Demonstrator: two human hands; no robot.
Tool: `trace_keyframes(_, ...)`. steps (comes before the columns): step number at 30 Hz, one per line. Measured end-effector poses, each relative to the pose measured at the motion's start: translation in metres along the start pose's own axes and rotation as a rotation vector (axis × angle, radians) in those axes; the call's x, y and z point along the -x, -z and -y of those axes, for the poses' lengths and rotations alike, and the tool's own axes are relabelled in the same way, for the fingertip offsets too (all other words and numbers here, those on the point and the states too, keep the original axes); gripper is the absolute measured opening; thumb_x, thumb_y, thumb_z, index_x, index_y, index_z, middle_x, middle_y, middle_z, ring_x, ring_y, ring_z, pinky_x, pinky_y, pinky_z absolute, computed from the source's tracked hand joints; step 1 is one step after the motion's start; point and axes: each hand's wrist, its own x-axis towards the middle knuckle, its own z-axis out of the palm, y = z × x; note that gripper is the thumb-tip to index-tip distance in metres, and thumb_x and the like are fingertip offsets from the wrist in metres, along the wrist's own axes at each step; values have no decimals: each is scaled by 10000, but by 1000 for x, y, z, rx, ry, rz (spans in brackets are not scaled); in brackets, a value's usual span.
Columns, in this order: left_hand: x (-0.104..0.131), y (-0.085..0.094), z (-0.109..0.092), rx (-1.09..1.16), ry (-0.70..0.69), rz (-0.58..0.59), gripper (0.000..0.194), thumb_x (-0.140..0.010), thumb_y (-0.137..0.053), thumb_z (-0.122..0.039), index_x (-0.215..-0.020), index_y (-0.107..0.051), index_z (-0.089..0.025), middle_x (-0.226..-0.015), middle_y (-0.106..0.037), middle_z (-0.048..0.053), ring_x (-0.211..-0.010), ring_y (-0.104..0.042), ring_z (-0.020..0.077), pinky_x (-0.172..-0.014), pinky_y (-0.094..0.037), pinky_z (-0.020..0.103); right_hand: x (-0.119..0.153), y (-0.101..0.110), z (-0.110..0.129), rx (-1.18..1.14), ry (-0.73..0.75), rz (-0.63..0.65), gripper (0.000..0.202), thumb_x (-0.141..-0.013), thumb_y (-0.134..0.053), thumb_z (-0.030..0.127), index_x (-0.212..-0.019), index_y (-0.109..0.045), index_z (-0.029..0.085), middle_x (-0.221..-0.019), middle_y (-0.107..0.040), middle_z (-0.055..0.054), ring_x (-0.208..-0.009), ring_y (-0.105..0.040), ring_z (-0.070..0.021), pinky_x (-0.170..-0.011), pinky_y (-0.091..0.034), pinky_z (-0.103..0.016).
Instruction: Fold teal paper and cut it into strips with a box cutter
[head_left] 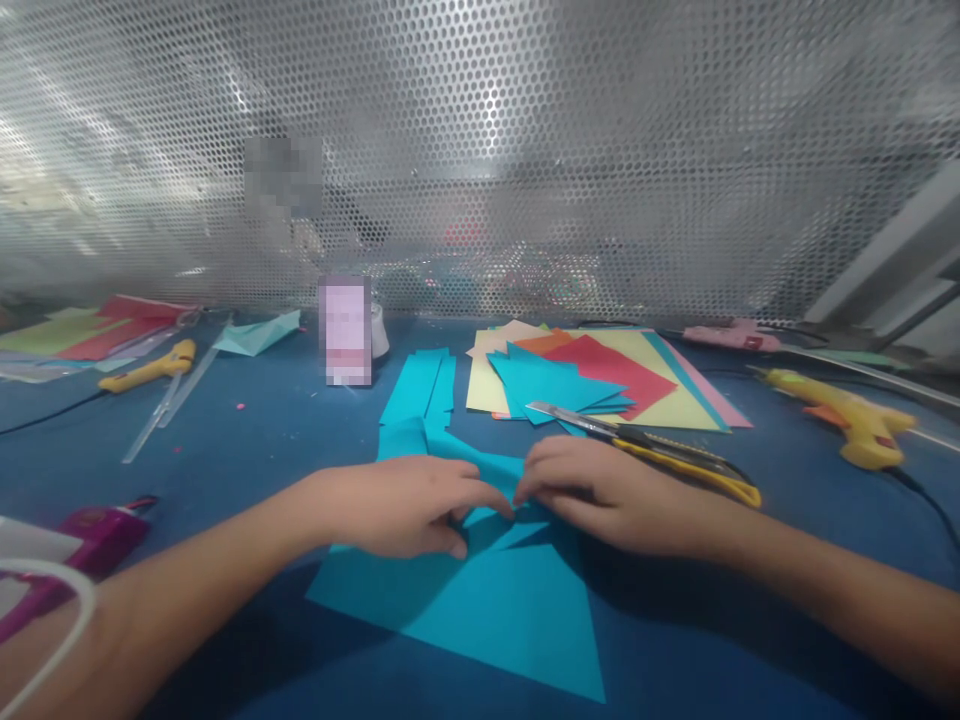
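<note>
Smooth matt turquoise paper (480, 620), shiny perforated metal panel (525, 190)

On a dark blue flat tabletop (247, 425), a person's bare left hand (409, 505) and bare right hand (600, 490) are close together over a large bright-blue paper sheet (480, 610), a long yellow-and-black metal-bladed cutter knife (682, 460) just behind the right. Behind the left hand lie narrow bright-blue paper strips (418, 385); right of these, a multicoloured stack of flat paper sheets (592, 375). One yellow pistol-shaped glue gun (150, 368) lies far left, another (847, 405) far right, with a silver perforated metal screen (480, 110) behind everything.
</note>
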Motion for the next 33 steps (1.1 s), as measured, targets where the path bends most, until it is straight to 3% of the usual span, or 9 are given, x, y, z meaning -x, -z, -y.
trace_keyframes(3, 1, 1, 0, 8, 16, 8, 442, -867, -633, -186, -1287, -534, -277, -953, -567, 16, -779, -546, 152, -638, -399, 232, -2, 0, -6, 56, -221, -85, 192, -926, -471, 254, -943, -649, 186, -922, -659, -56, -867, -586, -189, -752, -435, -319)
trace_keyframes(6, 0, 1, -2, 13, 20, -14, 410, -877, -614, -191, -1274, -556, -273, -963, -587, 19, -786, -562, 151, -638, -408, 225, -2, -1, -7, 96, -331, -32, 173, -885, -553, 337, -932, -639, 195, -845, -649, -31, -765, -568, -177, -640, -399, -286)
trace_keyframes(12, -13, -14, -3, -106, -32, -187, 218, -920, -558, -179, -1098, -671, -230, -930, -608, 34, -792, -587, 164, -680, -435, 248, 2, 0, 2, 98, -391, 52, 142, -817, -641, 297, -909, -592, 201, -748, -597, 15, -653, -522, -139, -543, -328, -244)
trace_keyframes(16, -19, -22, -2, -157, -108, -275, 158, -896, -589, -120, -1006, -690, -173, -1030, -607, 70, -962, -578, 212, -835, -449, 304, 4, 6, 2, 52, -425, 119, 161, -815, -630, 227, -971, -590, 217, -745, -599, 28, -647, -536, -130, -530, -327, -231)
trace_keyframes(21, -17, -22, -1, -87, -117, -299, 155, -894, -606, -135, -1018, -678, -191, -1238, -549, 91, -1088, -545, 237, -906, -446, 357, 5, 17, -2, 21, -465, 182, 149, -777, -654, 234, -915, -599, 222, -760, -614, 32, -648, -539, -129, -522, -339, -226)
trace_keyframes(23, -16, -22, -1, -72, -107, -301, 164, -890, -598, -114, -1016, -678, -183, -1333, -492, 110, -1125, -536, 253, -911, -449, 372, 5, 22, -2, 32, -486, 206, 112, -792, -642, 304, -860, -618, 219, -756, -623, 23, -648, -541, -138, -525, -343, -233)
trace_keyframes(26, -15, -23, -1, -55, -87, -300, 160, -885, -600, -105, -1005, -682, -174, -1445, -393, 133, -1162, -528, 278, -918, -452, 391, 6, 26, -1, 80, -536, 246, 225, -808, -609, 435, -786, -645, 213, -708, -631, 3, -622, -546, -156, -507, -324, -250)
trace_keyframes(29, -15, -24, 0, -65, -57, -279, 152, -900, -597, -140, -1023, -678, -180, -1463, -372, 150, -1216, -490, 305, -934, -440, 416, 7, 28, 2, 118, -570, 290, 283, -778, -629, 495, -765, -660, 214, -681, -642, -4, -601, -553, -165, -490, -311, -254)
trace_keyframes(33, -15, -22, 1, -124, -66, -295, 156, -888, -628, -172, -1034, -676, -198, -1361, -473, 129, -1206, -472, 295, -938, -423, 412, 6, 29, 7, 119, -551, 294, 212, -767, -638, 413, -715, -629, 208, -655, -637, 4, -575, -545, -151, -468, -301, -244)
